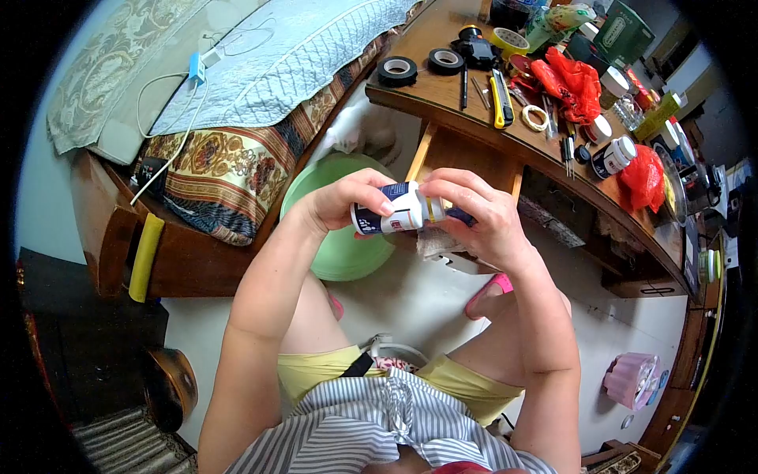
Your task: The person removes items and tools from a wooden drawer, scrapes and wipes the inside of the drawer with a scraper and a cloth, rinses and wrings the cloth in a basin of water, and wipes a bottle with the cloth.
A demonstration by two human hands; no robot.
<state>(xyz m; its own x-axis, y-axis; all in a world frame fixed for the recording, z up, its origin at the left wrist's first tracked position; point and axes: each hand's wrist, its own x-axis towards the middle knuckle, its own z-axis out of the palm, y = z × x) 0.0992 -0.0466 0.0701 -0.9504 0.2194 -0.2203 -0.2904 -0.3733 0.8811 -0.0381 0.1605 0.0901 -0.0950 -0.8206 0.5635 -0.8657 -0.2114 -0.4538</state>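
Observation:
My left hand [353,204] is closed around a white and navy plastic bottle [401,221], which lies tilted on its side in front of me. The printed label faces partly up, and a gold band shows near its neck. At the neck end, my right hand [485,217] has its fingers pinched together on a small dark blue object [460,215]. Those fingers hide most of it, so whether it is the bottle's cap I cannot tell. Both hands are above the floor, in front of an open desk drawer [424,152].
A light green basin [341,265] stands on the floor below my left hand. The wooden desk [474,126] carries black tape rolls [397,71], a yellow utility knife [501,99], red plastic bags [570,83] and another bottle [614,158]. A bed [268,87] is at the left.

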